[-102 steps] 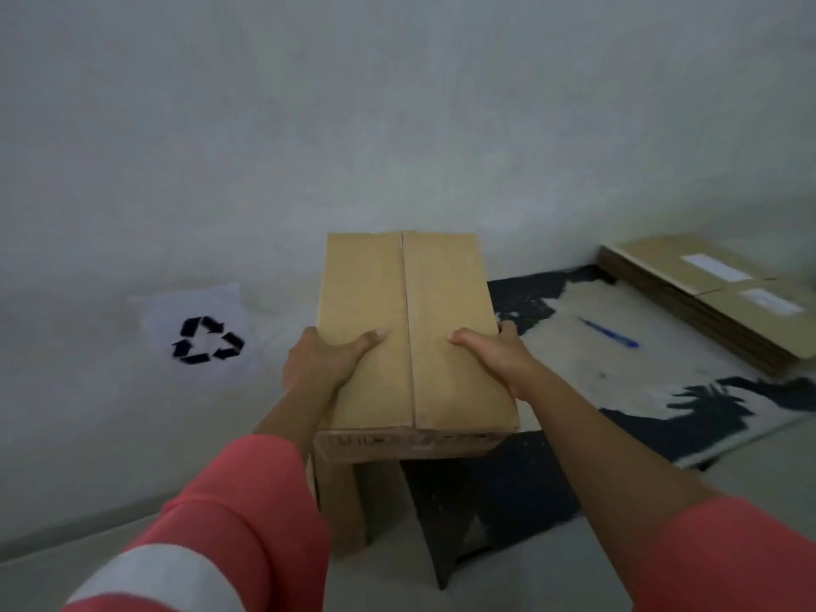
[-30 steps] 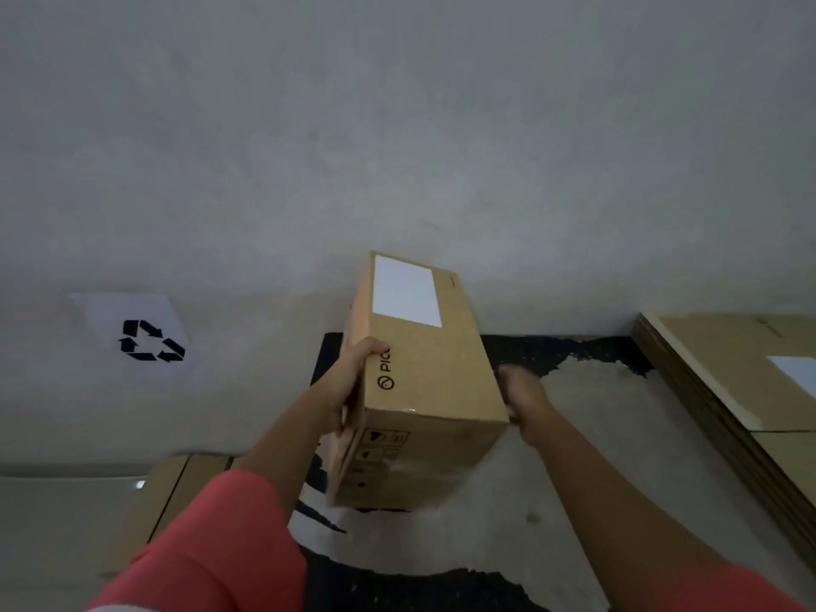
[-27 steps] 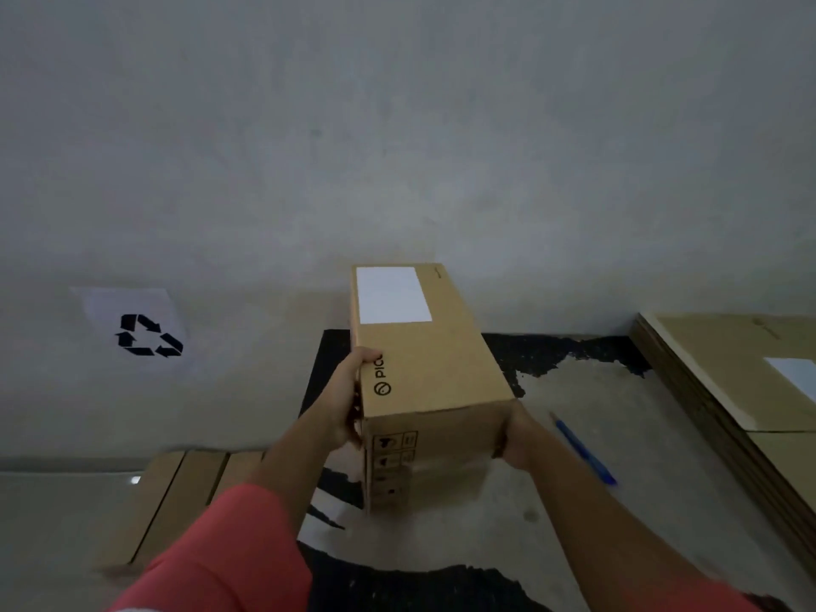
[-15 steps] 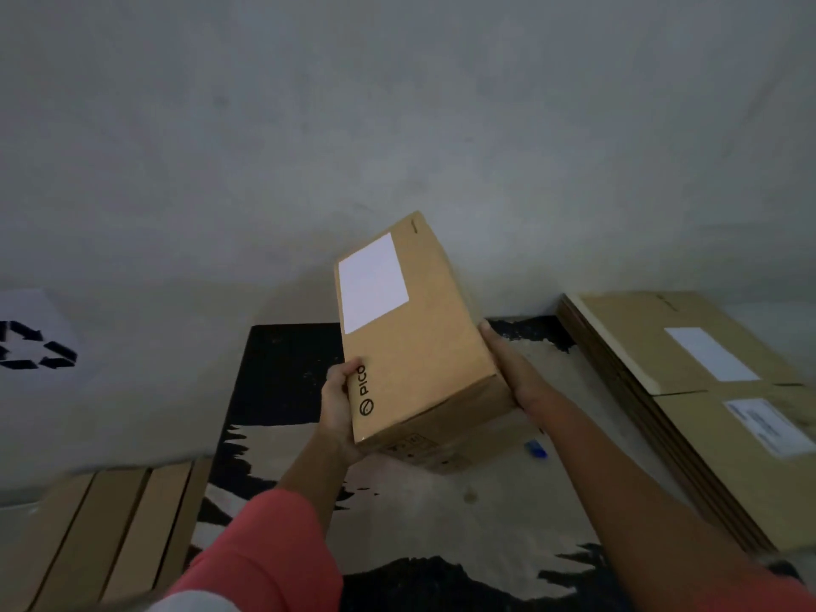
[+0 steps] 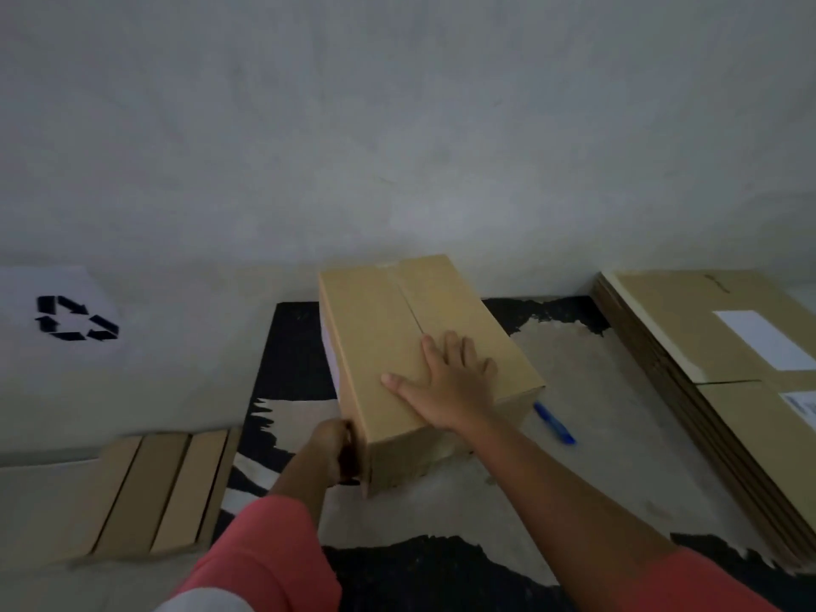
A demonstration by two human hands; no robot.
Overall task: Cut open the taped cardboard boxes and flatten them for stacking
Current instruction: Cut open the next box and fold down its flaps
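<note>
A closed brown cardboard box point(image 5: 397, 346) lies on the black-and-beige mat point(image 5: 574, 457), its taped centre seam facing up. My right hand point(image 5: 446, 382) rests flat on the top face with fingers spread. My left hand point(image 5: 331, 448) is against the box's near left corner; its fingers are hidden behind the edge. A blue cutter point(image 5: 554, 424) lies on the mat just right of the box, partly hidden by it.
A stack of flattened boxes point(image 5: 728, 390) with white labels lies at the right. Flattened cardboard point(image 5: 150, 492) lies at the lower left. A white sheet with a recycling symbol point(image 5: 75, 318) sits at the far left. A grey wall rises behind.
The box has been turned so its seam faces up and set down on the mat. My right hand has moved from the box's side onto its top.
</note>
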